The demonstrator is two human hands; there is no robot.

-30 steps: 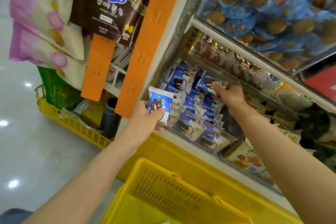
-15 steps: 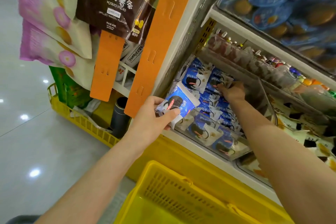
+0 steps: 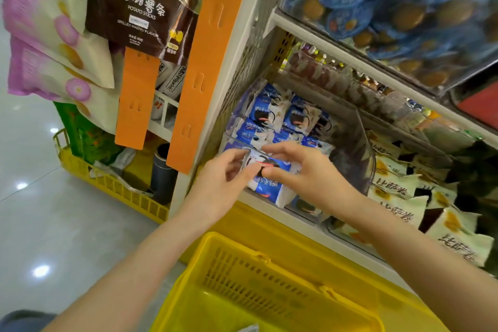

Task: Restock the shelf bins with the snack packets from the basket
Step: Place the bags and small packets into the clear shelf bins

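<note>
At shelf bin [image 3: 359,148] | left hand [image 3: 221,186], right hand [image 3: 312,178] hold packet [image 3: 270,187] | glossy floor [image 3: 54,224]

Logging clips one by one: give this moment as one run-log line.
left hand: grips blue packet | right hand: pinches same packet | where: front of clear bin | yellow basket: below hands

A glossy pale grey floor [image 3: 40,210] stretches away on the left, with small white spots of reflected light [image 3: 41,271] on it (the lamps themselves are out of view). A white shelving upright [image 3: 181,183] rises beside it with a perforated side panel [image 3: 258,43], fronted by two orange strips [image 3: 207,62]. Beneath runs a yellow base [image 3: 283,234], and a low yellow rack [image 3: 116,188] sits on the floor.
</note>
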